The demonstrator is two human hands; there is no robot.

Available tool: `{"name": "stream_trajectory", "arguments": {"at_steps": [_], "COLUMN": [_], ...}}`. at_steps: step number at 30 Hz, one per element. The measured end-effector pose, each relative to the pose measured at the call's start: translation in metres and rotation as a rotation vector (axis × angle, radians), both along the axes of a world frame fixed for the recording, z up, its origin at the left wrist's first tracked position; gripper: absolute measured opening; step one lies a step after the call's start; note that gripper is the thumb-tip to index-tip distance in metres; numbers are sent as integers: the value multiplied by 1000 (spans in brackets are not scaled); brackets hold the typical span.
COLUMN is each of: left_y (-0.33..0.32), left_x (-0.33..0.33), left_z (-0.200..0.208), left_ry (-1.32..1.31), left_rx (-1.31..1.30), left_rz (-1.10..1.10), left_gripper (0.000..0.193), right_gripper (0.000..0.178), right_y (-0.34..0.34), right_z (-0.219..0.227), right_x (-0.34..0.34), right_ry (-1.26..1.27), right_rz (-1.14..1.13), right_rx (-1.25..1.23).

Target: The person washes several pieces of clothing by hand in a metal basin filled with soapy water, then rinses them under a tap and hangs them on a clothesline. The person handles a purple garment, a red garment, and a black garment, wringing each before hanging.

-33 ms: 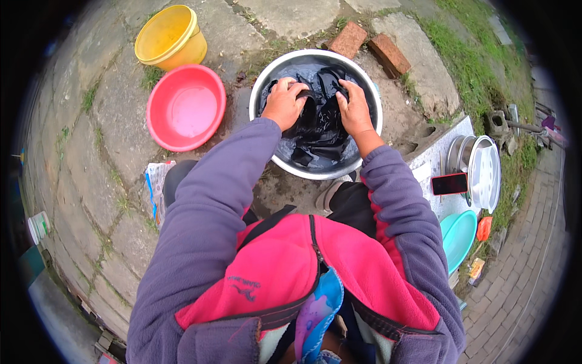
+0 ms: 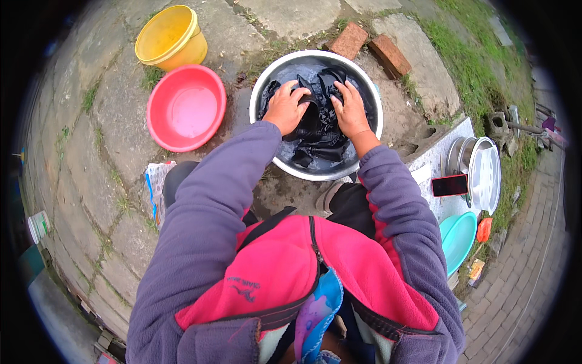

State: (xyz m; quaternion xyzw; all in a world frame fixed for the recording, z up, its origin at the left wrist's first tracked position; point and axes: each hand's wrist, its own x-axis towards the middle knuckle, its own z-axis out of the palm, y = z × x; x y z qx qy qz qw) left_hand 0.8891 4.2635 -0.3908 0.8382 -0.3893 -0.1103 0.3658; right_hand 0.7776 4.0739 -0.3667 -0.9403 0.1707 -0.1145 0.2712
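Black wet garment point(image 2: 318, 130) in steel basin point(image 2: 371, 97) | left hand point(image 2: 285, 109), right hand point(image 2: 350, 110) gripping it | pink basin point(image 2: 185, 109) at 9 o'clock

Outdoor stone paving point(image 2: 91, 139) with grass in the joints, two bricks point(image 2: 370, 48), lawn point(image 2: 479, 60) at right, daylight.

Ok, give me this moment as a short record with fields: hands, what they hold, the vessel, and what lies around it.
left hand: gripping the dark wet cloth
right hand: pressing on the same cloth
vessel: metal basin with water, on stone paving
to the left: pink basin, yellow bucket, both without contents
behind: two bricks
to the right: phone on a pale slab, steel pot, teal basin
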Motion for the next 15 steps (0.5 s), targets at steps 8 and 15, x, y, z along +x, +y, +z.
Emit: {"name": "stream_trajectory", "arguments": {"at_steps": [8, 15], "left_y": [-16, -37], "left_x": [-19, -13], "left_z": [-30, -70], "left_ry": [-51, 48], "left_rx": [522, 581], "left_rz": [-130, -115], "left_gripper": [63, 60], "right_gripper": [66, 66], "right_y": [23, 19], "right_z": [-44, -73], "right_x": [12, 27], "right_ry": [511, 628], "right_rz": [43, 19], "right_rx": [-302, -429]}}
